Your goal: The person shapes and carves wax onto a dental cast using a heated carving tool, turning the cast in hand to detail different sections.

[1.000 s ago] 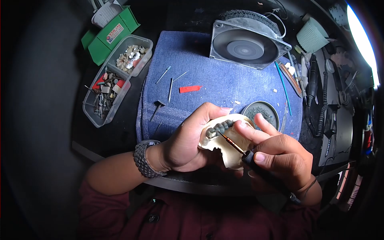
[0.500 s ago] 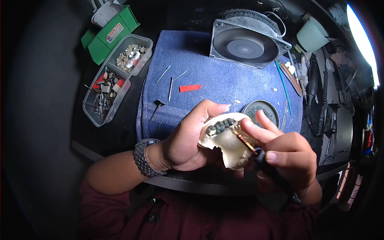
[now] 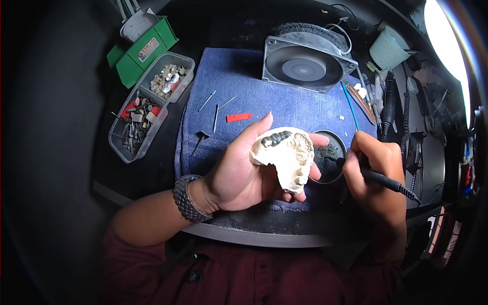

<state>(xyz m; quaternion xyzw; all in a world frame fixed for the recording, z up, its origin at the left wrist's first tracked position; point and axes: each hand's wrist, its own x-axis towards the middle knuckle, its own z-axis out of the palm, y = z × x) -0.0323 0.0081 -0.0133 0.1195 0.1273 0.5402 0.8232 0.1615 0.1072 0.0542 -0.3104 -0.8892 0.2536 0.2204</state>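
My left hand (image 3: 239,170) is closed around a cream plaster dental cast (image 3: 290,168), its arch facing up. A row of dark green wax teeth (image 3: 277,139) sits along the cast's upper left side. Held like a pencil in my right hand (image 3: 376,162) is a black electric wax pen (image 3: 384,180) with a ribbed cord sleeve. The pen's front end points into a round tin of dark green wax (image 3: 329,152), just right of the cast. Its very tip is hard to make out against the wax.
A blue towel (image 3: 213,76) covers the bench, with a red strip (image 3: 238,117) and several small burs on it. At the back stands a square fan (image 3: 305,68). Left are a divided plastic box (image 3: 136,152) and green container (image 3: 147,51); tools and a handpiece (image 3: 389,101) lie right.
My right hand has moved the wax pen from the cast over to the tin on the right. The cast has turned slightly in my left hand, showing more of its right side.
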